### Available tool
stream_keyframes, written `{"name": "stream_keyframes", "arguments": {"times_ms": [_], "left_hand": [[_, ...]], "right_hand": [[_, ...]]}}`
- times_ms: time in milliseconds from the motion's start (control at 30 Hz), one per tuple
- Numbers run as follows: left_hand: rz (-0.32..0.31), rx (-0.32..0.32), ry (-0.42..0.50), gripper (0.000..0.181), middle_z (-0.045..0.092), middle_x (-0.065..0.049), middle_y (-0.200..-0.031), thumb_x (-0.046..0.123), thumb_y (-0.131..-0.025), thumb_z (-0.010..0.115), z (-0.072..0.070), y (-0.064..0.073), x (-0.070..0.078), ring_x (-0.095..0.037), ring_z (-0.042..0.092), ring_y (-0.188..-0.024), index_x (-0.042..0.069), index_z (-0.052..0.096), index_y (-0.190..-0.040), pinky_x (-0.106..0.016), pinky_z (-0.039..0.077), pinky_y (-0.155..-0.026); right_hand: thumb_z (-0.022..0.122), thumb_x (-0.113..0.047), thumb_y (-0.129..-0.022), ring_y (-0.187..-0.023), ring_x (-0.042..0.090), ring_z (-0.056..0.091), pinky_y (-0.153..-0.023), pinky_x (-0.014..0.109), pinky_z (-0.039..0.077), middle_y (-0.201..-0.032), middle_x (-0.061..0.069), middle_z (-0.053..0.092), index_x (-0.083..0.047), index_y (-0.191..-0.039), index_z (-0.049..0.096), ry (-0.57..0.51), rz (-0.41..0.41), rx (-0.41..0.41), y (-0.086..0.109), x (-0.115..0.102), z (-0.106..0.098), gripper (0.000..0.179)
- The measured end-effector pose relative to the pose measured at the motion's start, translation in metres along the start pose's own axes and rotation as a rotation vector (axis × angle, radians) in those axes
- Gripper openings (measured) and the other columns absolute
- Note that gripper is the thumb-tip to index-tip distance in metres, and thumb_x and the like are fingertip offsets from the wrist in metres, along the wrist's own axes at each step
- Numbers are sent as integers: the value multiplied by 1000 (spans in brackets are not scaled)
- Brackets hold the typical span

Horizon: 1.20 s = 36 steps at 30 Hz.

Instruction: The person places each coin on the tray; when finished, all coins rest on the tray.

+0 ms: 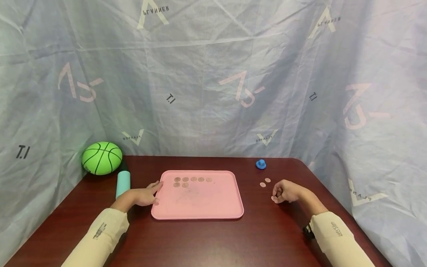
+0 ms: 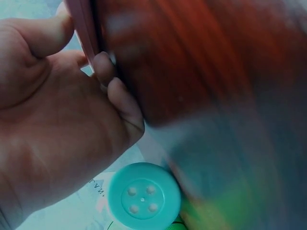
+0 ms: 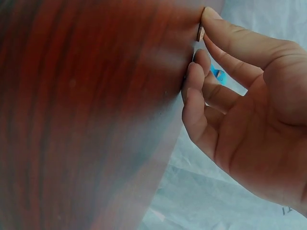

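Note:
On the table lies a pink tray (image 1: 213, 202), with several coins (image 1: 194, 179) laid out in two rows near its far left side. My left hand (image 1: 145, 195) rests at the tray's left rim, thumb and fingers spread along it. Its little-finger side touches the table in the left wrist view. To the right of the tray, my right hand (image 1: 288, 191) pinches a coin (image 3: 200, 32) between thumb and index finger, close over the table. The other fingers curl loosely below. Two loose coins (image 1: 262, 184) lie just beyond this hand.
A blue toy duck (image 1: 261, 164) sits at the far right of the dark red table (image 1: 213, 244). Left of the tray are a turquoise bottle (image 1: 123, 182) with a dark top and a green basketball (image 1: 102, 158). Grey printed cloth (image 1: 193, 126) hangs around the table.

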<state>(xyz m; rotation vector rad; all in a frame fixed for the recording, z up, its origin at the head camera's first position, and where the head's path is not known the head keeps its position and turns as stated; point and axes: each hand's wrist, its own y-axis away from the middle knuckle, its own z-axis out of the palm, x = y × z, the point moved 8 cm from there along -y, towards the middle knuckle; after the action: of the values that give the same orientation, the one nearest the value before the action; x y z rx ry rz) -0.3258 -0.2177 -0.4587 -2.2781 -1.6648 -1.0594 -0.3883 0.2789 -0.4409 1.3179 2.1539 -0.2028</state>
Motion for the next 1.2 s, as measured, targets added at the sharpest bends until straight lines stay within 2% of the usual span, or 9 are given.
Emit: {"name": "stream_keyframes", "arguments": {"times_ms": [267, 433, 700, 933, 1200], "left_hand": [[12, -14, 1, 83, 1, -36, -157, 13, -93, 58, -1, 1, 1, -52, 2, -145, -7, 7, -155, -68, 9, -112], [6, -3, -5, 82, 2, -34, -158, 11, -93, 58, 2, -2, -4, -51, 4, -145, -6, 8, -155, -66, 11, -112], [2, -1, -2, 81, 4, -35, -157, 10, -92, 59, 0, 2, 2, -51, 5, -145, -7, 11, -155, -66, 12, -112], [-1, 2, -6, 81, 4, -34, -158, 11, -93, 59, 1, 1, 2, -51, 5, -145, -6, 10, -155, -66, 13, -112], [-4, 2, -9, 81, 4, -35, -157, 10, -93, 59, 0, 2, 4, -51, 6, -145, -7, 11, -155, -67, 13, -111]], "right_hand": [[82, -2, -77, -70, 14, 60, -63, 28, 49, -76, 2, 66, -1, -87, 66, 2, -89, 5, -3, -8, -1, 19], [80, 1, -76, -69, 17, 58, -59, 30, 48, -77, 4, 66, -1, -88, 64, -27, -79, -4, -2, -9, 3, 21], [78, -4, -80, -62, 12, 52, -53, 27, 43, -79, 4, 63, 1, -99, 63, -53, -56, -29, -2, -9, 7, 25], [77, -10, -83, -60, 9, 52, -54, 26, 44, -76, 0, 65, -3, -95, 68, -1, -94, -39, -3, -18, 10, 16], [79, -12, -83, -66, 11, 56, -59, 28, 46, -77, 1, 67, -5, -95, 69, -16, -89, -51, -3, -20, 14, 17]]}}
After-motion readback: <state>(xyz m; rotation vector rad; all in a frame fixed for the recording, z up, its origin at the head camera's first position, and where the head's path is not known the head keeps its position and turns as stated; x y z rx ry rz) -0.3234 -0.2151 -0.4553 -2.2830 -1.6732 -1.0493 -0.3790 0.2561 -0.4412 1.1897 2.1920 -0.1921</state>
